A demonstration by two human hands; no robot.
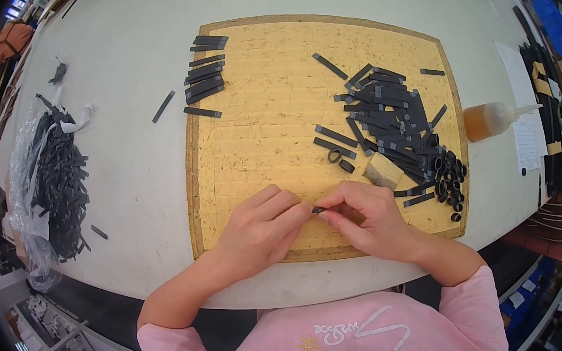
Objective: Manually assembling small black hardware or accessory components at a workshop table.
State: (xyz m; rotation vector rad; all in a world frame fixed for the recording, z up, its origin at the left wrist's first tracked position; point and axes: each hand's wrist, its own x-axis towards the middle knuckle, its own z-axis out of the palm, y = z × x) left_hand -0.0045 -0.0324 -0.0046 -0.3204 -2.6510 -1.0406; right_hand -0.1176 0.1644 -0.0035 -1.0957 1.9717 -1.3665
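Observation:
Near the front edge of a yellow board [257, 150], my two hands meet over a small black strip [318, 210]. The fingertips of my left hand [265, 227] are closed at its left end. My right hand [367, 218] pinches it between thumb and forefinger. Most of the strip is hidden by the fingers, so its shape is hard to make out. Just beyond my right hand lies a worn tan block [383, 171]. Two small black loops [336, 156] rest past my fingers. To the right is a heap of flat black strips with grey ends [385, 111].
Several finished-looking black rings [449, 180] cluster at the board's right edge. A row of black strips [204, 87] lines its left edge. A bottle of amber liquid [486, 121] stands right of the board. Far left, clear plastic holds a pile of black strips [60, 183].

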